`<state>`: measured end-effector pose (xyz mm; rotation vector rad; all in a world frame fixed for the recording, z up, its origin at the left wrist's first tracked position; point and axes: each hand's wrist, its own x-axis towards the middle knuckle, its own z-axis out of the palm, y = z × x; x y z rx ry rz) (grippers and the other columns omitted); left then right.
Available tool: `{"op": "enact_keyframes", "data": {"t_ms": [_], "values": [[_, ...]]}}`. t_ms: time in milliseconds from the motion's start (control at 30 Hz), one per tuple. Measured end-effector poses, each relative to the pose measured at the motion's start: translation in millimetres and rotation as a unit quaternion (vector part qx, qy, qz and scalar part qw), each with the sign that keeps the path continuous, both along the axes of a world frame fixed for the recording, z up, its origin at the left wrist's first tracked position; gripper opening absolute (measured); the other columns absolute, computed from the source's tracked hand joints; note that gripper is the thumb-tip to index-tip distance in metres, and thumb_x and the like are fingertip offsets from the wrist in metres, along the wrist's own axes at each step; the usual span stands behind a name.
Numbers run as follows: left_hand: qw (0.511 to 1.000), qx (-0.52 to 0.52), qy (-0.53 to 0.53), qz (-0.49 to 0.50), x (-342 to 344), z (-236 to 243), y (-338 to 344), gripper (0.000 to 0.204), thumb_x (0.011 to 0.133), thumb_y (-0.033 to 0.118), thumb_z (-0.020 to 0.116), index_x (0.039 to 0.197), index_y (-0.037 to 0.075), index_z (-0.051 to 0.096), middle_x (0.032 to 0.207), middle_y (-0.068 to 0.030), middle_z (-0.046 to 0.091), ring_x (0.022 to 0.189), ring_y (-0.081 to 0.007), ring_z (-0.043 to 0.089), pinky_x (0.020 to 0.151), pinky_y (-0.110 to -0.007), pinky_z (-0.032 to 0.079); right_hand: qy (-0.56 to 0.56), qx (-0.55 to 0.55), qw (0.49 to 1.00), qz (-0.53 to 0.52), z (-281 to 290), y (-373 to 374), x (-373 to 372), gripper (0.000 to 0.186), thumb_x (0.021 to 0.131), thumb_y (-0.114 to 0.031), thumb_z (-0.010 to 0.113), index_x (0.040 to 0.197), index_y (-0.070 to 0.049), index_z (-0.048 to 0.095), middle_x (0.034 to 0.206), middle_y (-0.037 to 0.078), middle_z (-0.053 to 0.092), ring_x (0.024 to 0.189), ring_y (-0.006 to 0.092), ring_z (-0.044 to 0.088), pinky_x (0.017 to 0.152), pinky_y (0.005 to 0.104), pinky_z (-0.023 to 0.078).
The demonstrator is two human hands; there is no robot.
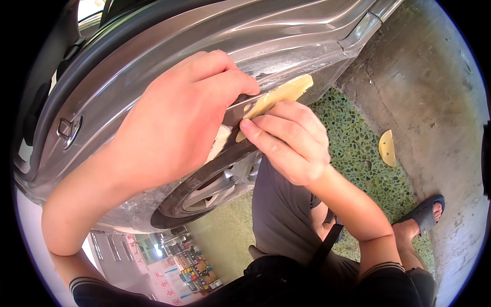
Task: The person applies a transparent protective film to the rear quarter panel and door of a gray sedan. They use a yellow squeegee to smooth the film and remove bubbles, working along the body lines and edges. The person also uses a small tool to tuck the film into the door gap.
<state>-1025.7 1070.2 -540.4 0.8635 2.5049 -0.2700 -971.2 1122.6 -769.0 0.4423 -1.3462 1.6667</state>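
A yellow sheet that looks like sandpaper (289,92), with holes in it and a worn edge, is pinched in my right hand (291,138). It lies along the edge of a grey car body panel (286,38), just above the wheel. My left hand (174,117) rests over the same panel with its fingers curled down, the tips close to the sheet's left side. What those fingers grip is hidden from view. A cream-white patch (220,142) shows below the left palm, partly covered. Scuffed, dull metal surrounds the panel edge.
The car wheel (220,189) sits beneath my hands. A folded yellow half-disc (387,148) lies on the floor at right, where green speckled terrazzo (353,128) meets grey concrete. A metal latch loop (69,129) juts from the bodywork at left. My sandalled foot (425,215) is at lower right.
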Motion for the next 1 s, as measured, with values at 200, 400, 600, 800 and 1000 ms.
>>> {"op": "enact_keyframes", "data": {"t_ms": [200,400,600,800,1000], "values": [[1.0,-0.009,0.009,-0.02,0,1,2,0.027,0.093,-0.012,0.059,0.115,-0.001,0.069,0.101,-0.0162,0.063,0.084,-0.0317,0.064,0.071,-0.036,0.052,0.043,0.063,0.997,0.023,5,17,-7,0.033,0.064,-0.011,0.07,0.093,0.005,0.073,0.094,0.011,0.067,0.084,0.0252,0.066,0.074,0.0364,0.058],[1.0,-0.006,0.008,-0.029,0,1,1,0.027,0.093,-0.012,0.058,0.115,-0.001,0.069,0.102,-0.0163,0.063,0.084,-0.0321,0.065,0.073,-0.037,0.052,0.068,0.093,0.993,0.021,12,20,-16,0.031,0.06,-0.014,0.063,0.087,0.0,0.069,0.085,0.006,0.057,0.076,0.0213,0.058,0.068,0.0328,0.05],[1.0,-0.01,-0.001,-0.021,0,3,2,0.031,0.091,-0.013,0.054,0.116,-0.002,0.068,0.104,-0.0177,0.063,0.085,-0.0335,0.065,0.075,-0.038,0.053,0.133,0.166,0.977,-0.006,9,22,-34,0.029,0.065,-0.013,0.068,0.091,0.001,0.068,0.083,0.006,0.057,0.071,0.0209,0.058,0.065,0.0334,0.048],[1.0,-0.007,-0.001,-0.025,-2,2,-4,0.036,0.086,-0.015,0.052,0.116,-0.003,0.067,0.105,-0.0178,0.063,0.088,-0.0347,0.065,0.077,-0.039,0.054,0.097,0.049,0.994,-0.006,17,11,-46,0.023,0.074,-0.017,0.073,0.091,-0.005,0.067,0.086,0.004,0.058,0.067,0.0167,0.057,0.058,0.032,0.042],[1.0,0.005,-0.007,0.001,0,2,1,0.043,0.079,-0.016,0.055,0.117,0.0,0.068,0.105,-0.016,0.062,0.088,-0.0335,0.064,0.076,-0.039,0.053,0.047,0.002,0.998,0.042,-18,12,-30,0.037,0.069,-0.007,0.092,0.101,-0.003,0.072,0.093,0.008,0.071,0.076,0.0245,0.068,0.063,0.0341,0.054]]}}
